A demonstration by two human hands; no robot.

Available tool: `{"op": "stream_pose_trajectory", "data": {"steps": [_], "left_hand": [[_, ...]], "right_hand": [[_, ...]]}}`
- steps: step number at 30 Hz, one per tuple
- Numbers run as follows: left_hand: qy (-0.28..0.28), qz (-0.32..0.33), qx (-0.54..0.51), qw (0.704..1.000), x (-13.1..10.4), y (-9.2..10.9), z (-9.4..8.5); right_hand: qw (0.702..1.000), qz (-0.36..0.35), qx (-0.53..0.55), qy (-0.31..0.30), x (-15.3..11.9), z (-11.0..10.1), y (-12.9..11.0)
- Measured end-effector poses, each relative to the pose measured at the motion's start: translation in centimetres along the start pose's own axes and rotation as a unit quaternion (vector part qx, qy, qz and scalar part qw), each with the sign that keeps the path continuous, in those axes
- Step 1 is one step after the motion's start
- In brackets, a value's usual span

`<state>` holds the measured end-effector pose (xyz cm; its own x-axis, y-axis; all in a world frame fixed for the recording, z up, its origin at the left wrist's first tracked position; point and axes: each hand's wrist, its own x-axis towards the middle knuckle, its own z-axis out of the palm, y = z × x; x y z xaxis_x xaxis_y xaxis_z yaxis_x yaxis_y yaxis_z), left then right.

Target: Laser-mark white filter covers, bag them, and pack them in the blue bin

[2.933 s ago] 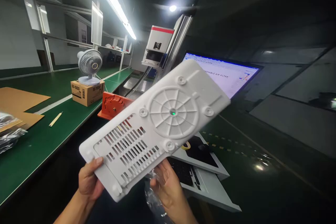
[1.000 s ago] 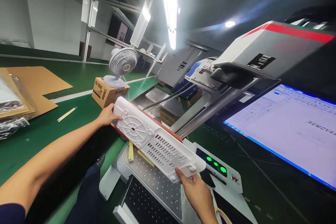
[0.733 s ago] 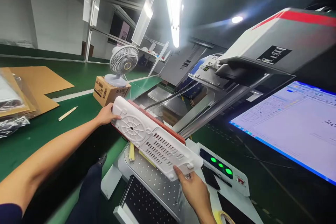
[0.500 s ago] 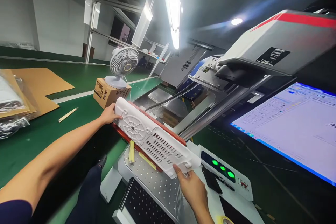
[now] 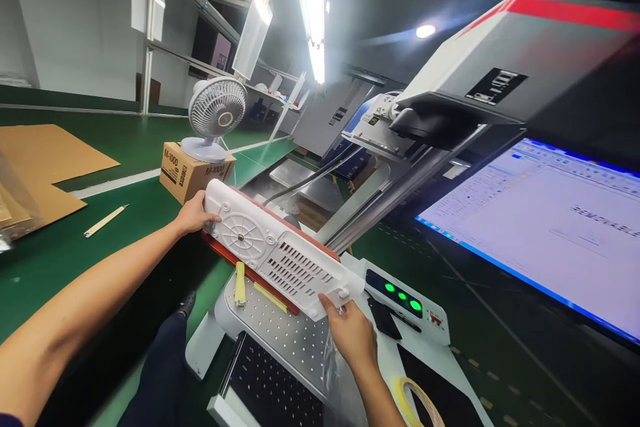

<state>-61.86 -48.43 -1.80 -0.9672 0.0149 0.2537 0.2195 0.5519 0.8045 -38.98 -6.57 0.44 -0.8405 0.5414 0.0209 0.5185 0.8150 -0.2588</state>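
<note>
Both hands grip a long white plastic panel [image 5: 280, 250], which slopes down to the right. It has a ribbed round section at its left part and rows of slotted vents at its right. My left hand [image 5: 195, 213] pinches the left end, thumb on the visible face. At the lower right corner my right hand [image 5: 350, 333] holds the panel, its other fingers partly hidden beneath. Orange-red edges [image 5: 220, 253] show behind the panel. Under it lies a perforated metal plate [image 5: 295, 347] with a yellow strip [image 5: 241, 283] standing by the panel's lower edge.
A marking machine head [image 5: 500, 73] hangs at upper right above a control box [image 5: 400, 293] with green lit buttons. A monitor [image 5: 540, 227] stands right. A roll of tape [image 5: 417, 403] lies near my right forearm. Left are a fan [image 5: 217, 110] on a carton [image 5: 193, 173], a cutter [image 5: 106, 220] and cardboard [image 5: 55, 153].
The view has turned slightly to the right, so most things sit further left in it. More of the tape roll shows. Both hands keep their hold on the panel.
</note>
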Motion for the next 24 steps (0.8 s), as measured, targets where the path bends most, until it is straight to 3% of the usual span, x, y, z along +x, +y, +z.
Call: {"op": "stream_pose_trajectory", "data": {"steps": [10, 17, 22, 24], "left_hand": [[0.003, -0.009, 0.006, 1.0, -0.1, -0.9, 0.3], [-0.026, -0.025, 0.068, 0.997, -0.8, -1.1, 0.0], [0.104, 0.144, 0.119, 0.977, -1.4, 1.9, 0.0], [0.106, 0.206, 0.166, 0.959, -1.1, 4.2, 0.5]], "right_hand": [[0.999, 0.013, 0.033, -0.005, 1.6, 1.6, 0.5], [1.0, 0.012, 0.025, -0.003, 0.7, 0.9, 0.0], [1.0, -0.006, 0.022, 0.015, -0.8, -0.1, 0.1], [0.999, -0.008, 0.021, 0.028, -1.1, -0.6, 0.0]]}}
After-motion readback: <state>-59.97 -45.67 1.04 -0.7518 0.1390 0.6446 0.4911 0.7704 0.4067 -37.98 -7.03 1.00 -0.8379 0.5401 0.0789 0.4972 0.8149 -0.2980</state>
